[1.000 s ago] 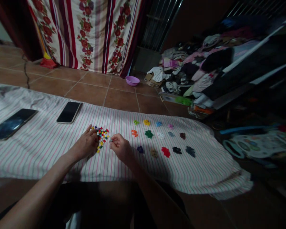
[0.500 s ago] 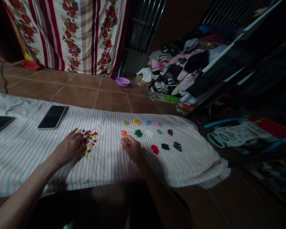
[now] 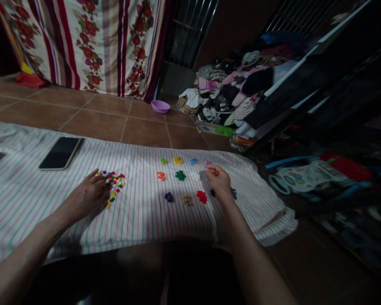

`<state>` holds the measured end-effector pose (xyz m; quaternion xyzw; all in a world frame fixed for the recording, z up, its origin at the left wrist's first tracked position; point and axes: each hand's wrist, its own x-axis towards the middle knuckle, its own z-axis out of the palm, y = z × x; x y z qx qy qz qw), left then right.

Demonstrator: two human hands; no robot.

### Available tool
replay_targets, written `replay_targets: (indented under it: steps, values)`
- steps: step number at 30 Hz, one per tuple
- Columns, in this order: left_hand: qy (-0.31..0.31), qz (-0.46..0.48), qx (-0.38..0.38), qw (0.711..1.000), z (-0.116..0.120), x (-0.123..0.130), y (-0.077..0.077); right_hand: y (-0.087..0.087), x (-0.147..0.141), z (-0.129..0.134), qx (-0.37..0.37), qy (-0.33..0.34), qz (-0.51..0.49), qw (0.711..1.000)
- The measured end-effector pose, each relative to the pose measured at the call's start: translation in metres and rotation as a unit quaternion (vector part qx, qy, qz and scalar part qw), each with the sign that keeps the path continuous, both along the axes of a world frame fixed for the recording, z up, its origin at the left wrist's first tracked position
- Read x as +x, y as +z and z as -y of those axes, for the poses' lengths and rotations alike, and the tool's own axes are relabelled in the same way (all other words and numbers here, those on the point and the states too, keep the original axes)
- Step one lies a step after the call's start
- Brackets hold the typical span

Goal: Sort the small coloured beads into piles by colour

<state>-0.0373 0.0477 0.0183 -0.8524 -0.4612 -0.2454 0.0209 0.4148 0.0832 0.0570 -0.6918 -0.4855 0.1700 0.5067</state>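
My left hand [image 3: 90,192] rests at the left edge of a mixed heap of small coloured pieces [image 3: 116,181], its fingers loosely stretched and partly over the heap. My right hand [image 3: 218,180] is over the sorted piles with thumb and forefinger pinched; what they hold is too small to make out. Just left of its fingertips is a white pile [image 3: 195,176], and just beyond lies a pink pile [image 3: 207,162]. The hand hides part of a black pile [image 3: 213,192] and the spots behind it. Nearby are red [image 3: 201,197], green [image 3: 180,175] and orange [image 3: 161,176] piles.
A striped cloth [image 3: 139,220] covers the table. Beige [image 3: 187,200], dark purple [image 3: 169,197], yellow [image 3: 177,160], lime [image 3: 164,161] and blue [image 3: 193,161] piles lie on it. A phone [image 3: 61,153] lies at left. A purple basin [image 3: 160,106] stands on the floor.
My right hand has moved right from beside the orange pile to beyond the white one, uncovering the purple and beige piles. My left hand stays at the mixed heap. The view has shifted slightly.
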Motion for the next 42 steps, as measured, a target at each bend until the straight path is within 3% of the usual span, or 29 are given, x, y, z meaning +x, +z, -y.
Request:
replay_targets:
  steps: [4,9,26,36,42]
  values:
    - [-0.012,0.018,0.015,1.0,-0.002,-0.001,-0.003,0.005,0.037,-0.008,-0.039,-0.036,0.093,0.994]
    - [-0.034,0.019,0.004,0.999,-0.002,-0.003,-0.001,0.001,0.057,-0.014,-0.102,-0.064,0.151,0.981]
    - [-0.01,0.058,-0.011,0.998,-0.005,-0.012,-0.011,-0.029,0.06,-0.026,-0.218,-0.05,0.318,0.921]
    - [0.003,0.044,-0.051,0.998,-0.002,-0.006,0.0,-0.033,0.057,-0.025,-0.186,-0.072,0.294,0.935]
    - [0.005,0.046,-0.065,0.997,-0.001,-0.008,-0.001,-0.019,0.045,-0.019,-0.135,-0.077,0.271,0.95]
